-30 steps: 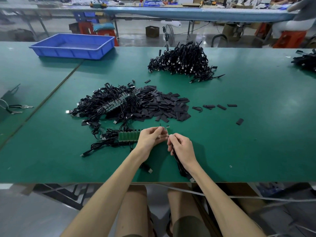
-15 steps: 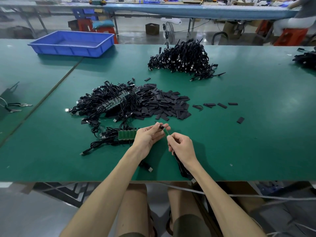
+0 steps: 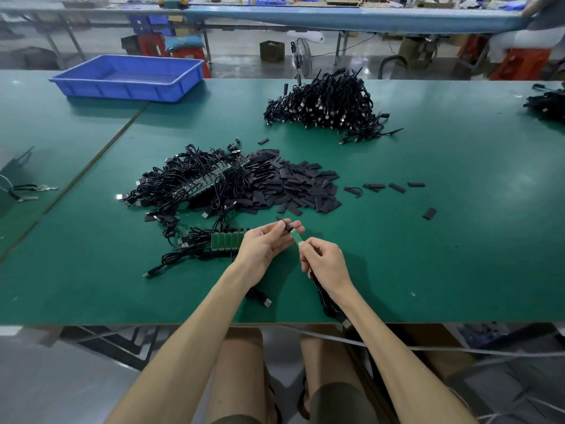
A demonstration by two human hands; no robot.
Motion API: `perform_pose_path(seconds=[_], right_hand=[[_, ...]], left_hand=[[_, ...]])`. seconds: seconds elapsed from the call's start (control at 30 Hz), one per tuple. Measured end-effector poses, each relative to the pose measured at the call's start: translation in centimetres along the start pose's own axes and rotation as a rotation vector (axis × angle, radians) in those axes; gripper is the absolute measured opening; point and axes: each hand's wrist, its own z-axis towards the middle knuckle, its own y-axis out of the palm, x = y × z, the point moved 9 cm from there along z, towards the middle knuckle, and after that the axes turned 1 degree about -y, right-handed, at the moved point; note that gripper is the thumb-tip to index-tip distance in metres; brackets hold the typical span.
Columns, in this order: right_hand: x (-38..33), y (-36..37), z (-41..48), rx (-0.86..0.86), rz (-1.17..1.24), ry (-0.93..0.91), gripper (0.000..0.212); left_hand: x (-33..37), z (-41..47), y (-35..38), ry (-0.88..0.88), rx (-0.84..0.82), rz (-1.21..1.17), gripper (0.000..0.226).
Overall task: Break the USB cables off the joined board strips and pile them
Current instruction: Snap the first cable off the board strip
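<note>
Head view gave me the green bench [image 3: 458, 240], and on its far side the finished pile [image 3: 324, 105] of loose black cables, already large. Nearer, to the left, sat a tangled heap [image 3: 189, 185] whose cables were joined to board strips, so I judged plenty of work remained. Touching it on the right lay a spread of black sleeves [image 3: 293, 188]. A blue tray [image 3: 128, 78] stood at the far left. In front of the heap one short board strip [image 3: 226, 241] lay with its cables attached, just beside the left hand [image 3: 263, 243]. That hand's fingers [image 3: 276, 229] were curled, pinching a small black piece [image 3: 287, 225] at the top of a single green board [image 3: 296, 237]. The right hand [image 3: 327, 261] had its fingers closed on the board's lower end and on the cable [image 3: 325, 298] trailing off the bench edge. This one looked parted from its strip but not yet piled.
</note>
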Motion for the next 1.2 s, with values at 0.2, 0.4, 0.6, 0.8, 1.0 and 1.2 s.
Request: perform_pose_path(seconds=[0.2, 0.4, 0.6, 0.8, 1.0, 1.2], right_hand=[[-0.01, 0.38, -0.11, -0.034, -0.001, -0.005, 0.041], [-0.16, 0.41, -0.10, -0.046, -0.051, -0.021, 0.040], [-0.21, 0.54, -0.11, -0.052, -0.097, -0.027, 0.038], [-0.32, 0.62, -0.20, -0.068, -0.056, -0.016, 0.037], [-0.06, 0.36, -0.18, -0.043, 0.021, -0.001, 0.036], [-0.01, -0.11, -0.02, 0.006, 0.040, -0.012, 0.040]], left_hand=[[0.15, -0.16, 0.30, 0.021, -0.054, -0.021, 0.029], [0.19, -0.11, 0.43, 0.022, -0.071, -0.011, 0.030], [0.22, -0.21, 0.61, 0.018, -0.096, 0.035, 0.032], [0.25, -0.31, 0.86, 0.032, -0.111, 0.042, 0.030], [0.07, -0.36, 0.77, 0.009, -0.115, 0.039, 0.029], [0.18, -0.59, 0.99, 0.010, -0.134, 0.028, 0.030]])
